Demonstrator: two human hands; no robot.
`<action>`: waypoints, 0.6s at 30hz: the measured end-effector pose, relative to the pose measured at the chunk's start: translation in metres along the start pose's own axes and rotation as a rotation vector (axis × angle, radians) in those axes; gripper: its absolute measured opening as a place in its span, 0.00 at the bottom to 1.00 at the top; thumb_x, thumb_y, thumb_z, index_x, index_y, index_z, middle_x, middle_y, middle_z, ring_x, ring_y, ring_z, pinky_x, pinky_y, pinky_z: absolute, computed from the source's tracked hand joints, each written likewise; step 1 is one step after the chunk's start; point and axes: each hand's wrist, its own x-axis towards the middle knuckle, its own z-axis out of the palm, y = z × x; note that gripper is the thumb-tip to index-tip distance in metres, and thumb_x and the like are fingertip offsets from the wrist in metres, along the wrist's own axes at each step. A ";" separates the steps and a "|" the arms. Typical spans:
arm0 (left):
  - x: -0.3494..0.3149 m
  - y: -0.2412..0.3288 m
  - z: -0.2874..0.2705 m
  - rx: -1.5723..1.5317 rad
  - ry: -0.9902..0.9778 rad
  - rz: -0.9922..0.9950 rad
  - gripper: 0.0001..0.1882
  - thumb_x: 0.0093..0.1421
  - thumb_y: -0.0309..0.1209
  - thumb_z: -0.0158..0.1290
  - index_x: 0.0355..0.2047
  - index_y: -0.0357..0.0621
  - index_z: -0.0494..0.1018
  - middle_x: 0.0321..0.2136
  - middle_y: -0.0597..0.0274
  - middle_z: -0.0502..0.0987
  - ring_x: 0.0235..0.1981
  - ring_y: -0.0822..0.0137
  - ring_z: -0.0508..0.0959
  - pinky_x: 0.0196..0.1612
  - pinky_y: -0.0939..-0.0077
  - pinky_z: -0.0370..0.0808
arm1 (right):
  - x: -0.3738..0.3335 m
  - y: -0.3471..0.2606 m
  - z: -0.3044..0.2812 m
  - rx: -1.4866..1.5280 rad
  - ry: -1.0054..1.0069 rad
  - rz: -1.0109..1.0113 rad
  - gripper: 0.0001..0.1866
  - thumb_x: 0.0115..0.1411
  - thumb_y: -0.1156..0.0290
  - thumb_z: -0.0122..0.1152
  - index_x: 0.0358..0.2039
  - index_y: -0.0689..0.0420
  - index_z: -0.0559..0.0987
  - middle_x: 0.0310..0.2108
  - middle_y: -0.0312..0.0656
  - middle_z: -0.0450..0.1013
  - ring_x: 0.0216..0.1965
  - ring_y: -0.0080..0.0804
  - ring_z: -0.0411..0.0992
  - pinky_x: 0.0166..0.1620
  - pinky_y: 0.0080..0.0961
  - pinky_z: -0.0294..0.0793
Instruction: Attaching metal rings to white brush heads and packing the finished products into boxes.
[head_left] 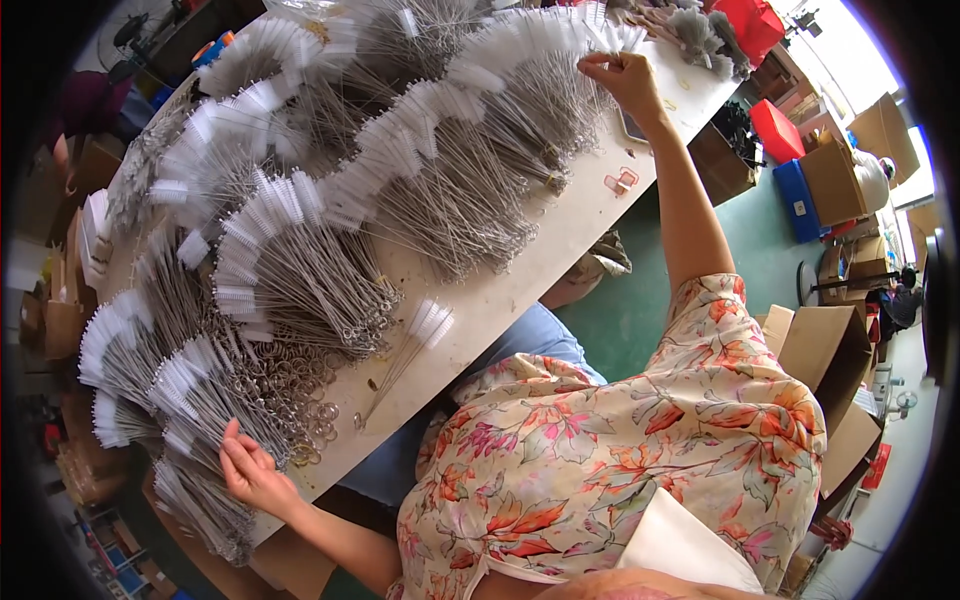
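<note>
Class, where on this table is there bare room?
The table is bare along its near edge, from the loose brushes to the red item, in front of the brush heaps. Those crowd its left and far side.

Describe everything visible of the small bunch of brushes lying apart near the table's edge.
The small bunch of brushes has white bristle heads, fanned side by side, on thin, grey, metal-looking stems. It lies on the pale table, heads toward the picture's upper right, stem ends near wire rings. Neither left hand nor right hand touches it.
</note>
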 end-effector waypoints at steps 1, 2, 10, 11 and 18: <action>-0.001 -0.002 0.000 -0.003 0.001 -0.001 0.15 0.64 0.33 0.43 0.41 0.33 0.72 0.18 0.73 0.62 0.14 0.86 0.51 0.14 0.88 0.43 | 0.011 0.000 -0.003 -0.067 -0.033 -0.071 0.13 0.45 0.58 0.67 0.29 0.53 0.82 0.13 0.30 0.65 0.16 0.16 0.60 0.22 0.19 0.61; -0.002 -0.004 0.000 -0.024 -0.030 -0.011 0.15 0.64 0.33 0.43 0.42 0.33 0.71 0.20 0.73 0.62 0.14 0.86 0.52 0.15 0.89 0.44 | 0.023 0.001 -0.003 -0.133 -0.066 -0.143 0.13 0.45 0.59 0.67 0.29 0.53 0.82 0.13 0.30 0.65 0.16 0.16 0.61 0.22 0.19 0.61; -0.012 -0.009 0.005 -0.063 -0.060 -0.052 0.13 0.63 0.31 0.43 0.39 0.32 0.72 0.19 0.73 0.63 0.13 0.86 0.50 0.14 0.88 0.42 | 0.070 -0.003 0.012 -0.252 -0.121 -0.067 0.15 0.39 0.56 0.65 0.25 0.53 0.81 0.19 0.37 0.74 0.24 0.27 0.73 0.33 0.27 0.71; -0.014 -0.008 0.005 -0.043 -0.065 -0.046 0.13 0.63 0.31 0.44 0.39 0.32 0.72 0.19 0.73 0.63 0.13 0.86 0.50 0.14 0.88 0.42 | 0.066 -0.002 0.011 -0.245 -0.107 -0.069 0.16 0.39 0.55 0.64 0.23 0.54 0.81 0.19 0.37 0.74 0.24 0.27 0.73 0.33 0.27 0.71; -0.016 -0.010 0.003 -0.091 -0.087 -0.064 0.12 0.63 0.30 0.44 0.38 0.32 0.72 0.19 0.73 0.63 0.14 0.86 0.51 0.14 0.88 0.43 | 0.047 0.010 0.012 -0.232 -0.077 -0.016 0.15 0.42 0.56 0.62 0.26 0.53 0.82 0.20 0.37 0.75 0.24 0.27 0.73 0.33 0.25 0.71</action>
